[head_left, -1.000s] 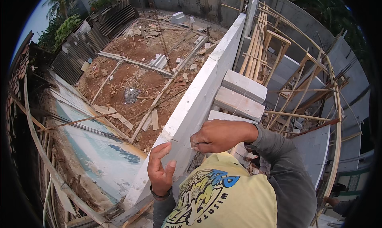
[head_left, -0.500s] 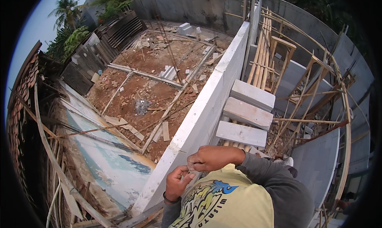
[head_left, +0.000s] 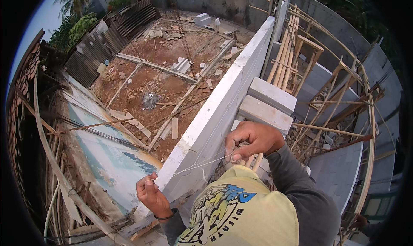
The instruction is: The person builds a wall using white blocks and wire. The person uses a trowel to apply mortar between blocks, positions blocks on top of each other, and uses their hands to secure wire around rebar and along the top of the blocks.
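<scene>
A thin white string stretches between the two hands, slanting across the near end of a white block wall. Its left end meets the fingertips of the left hand, which pinches it between thumb and bent fingers, just beside the wall's left edge. From there the string rises rightward, splitting into two strands before it reaches the right hand. That hand is curled, palm down, gripping the strands between thumb and fingers on the right side of the wall.

A dark band circles the left wrist. Below the string is the person's yellow shirt, with dark grey sleeves. Just beyond the right hand lie two pale blocks, side by side, next to the wall; bamboo poles run on behind them. Left of the wall spreads reddish soil, crossed by narrow concrete beams.
</scene>
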`<state>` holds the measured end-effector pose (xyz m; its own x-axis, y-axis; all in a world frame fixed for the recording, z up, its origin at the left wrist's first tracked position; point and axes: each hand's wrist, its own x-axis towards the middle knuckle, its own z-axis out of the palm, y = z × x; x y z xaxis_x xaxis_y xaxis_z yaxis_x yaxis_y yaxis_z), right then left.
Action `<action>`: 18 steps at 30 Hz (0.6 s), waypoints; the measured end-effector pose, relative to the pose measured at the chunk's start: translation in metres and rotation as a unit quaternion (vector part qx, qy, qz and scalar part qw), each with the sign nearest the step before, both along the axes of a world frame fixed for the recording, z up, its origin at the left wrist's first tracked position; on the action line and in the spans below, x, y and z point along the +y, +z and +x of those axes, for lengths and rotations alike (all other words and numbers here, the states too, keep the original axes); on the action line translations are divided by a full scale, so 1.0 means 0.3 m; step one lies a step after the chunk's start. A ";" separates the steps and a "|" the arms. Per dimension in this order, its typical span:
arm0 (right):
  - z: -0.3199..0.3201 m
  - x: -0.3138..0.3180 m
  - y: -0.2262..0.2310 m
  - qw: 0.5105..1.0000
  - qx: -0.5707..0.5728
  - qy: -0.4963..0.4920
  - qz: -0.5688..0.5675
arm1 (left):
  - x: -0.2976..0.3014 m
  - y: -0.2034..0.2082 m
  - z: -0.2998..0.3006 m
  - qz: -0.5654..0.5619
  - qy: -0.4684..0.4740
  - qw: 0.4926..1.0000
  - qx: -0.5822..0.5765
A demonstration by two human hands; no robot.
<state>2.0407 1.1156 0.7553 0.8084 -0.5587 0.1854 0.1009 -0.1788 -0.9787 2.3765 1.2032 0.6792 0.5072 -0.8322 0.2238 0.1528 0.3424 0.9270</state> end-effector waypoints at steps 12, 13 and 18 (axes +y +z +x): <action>-0.023 -0.036 -0.118 0.955 -0.120 -0.262 0.075 | -0.062 -0.024 0.044 0.006 -0.066 0.966 0.251; -0.024 -0.041 -0.123 0.945 -0.141 -0.284 0.081 | -0.055 -0.041 0.058 0.026 -0.072 0.973 0.217; 0.014 -0.085 -0.142 0.911 -0.180 -0.358 0.095 | -0.011 -0.063 0.080 0.065 -0.049 0.992 0.095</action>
<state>2.0449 1.0902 0.7128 0.1298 -0.9689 0.2108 0.3448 -0.1552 -0.9258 2.4005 1.1999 0.6604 0.4446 -0.8955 0.0192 0.3564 0.1965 0.9134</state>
